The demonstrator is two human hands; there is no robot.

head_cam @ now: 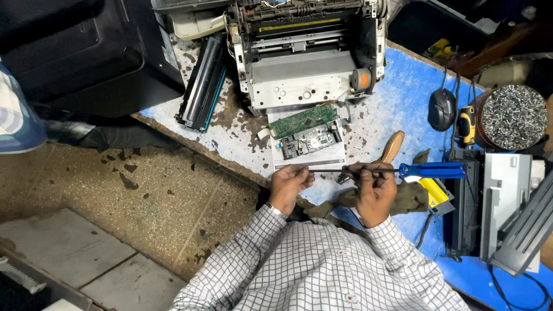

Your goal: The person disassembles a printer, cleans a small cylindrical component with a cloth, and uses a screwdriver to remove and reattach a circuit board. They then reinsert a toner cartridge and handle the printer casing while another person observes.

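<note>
The right hand (375, 193) gripped a blue-handled screwdriver (397, 170) level over the blue surface (403, 98), fingers clamped on its shaft; the left hand (288, 184) pinched the tip, seemingly seating a screw. Next called for steady aim at the opened printer (308, 55)

A dismantled printer (308, 55) sits well above the fingers, with a green circuit board (303, 120) just below it. A toner cartridge (203, 83) lies upper left; a tub of screws (510, 117) stands far right.
</note>
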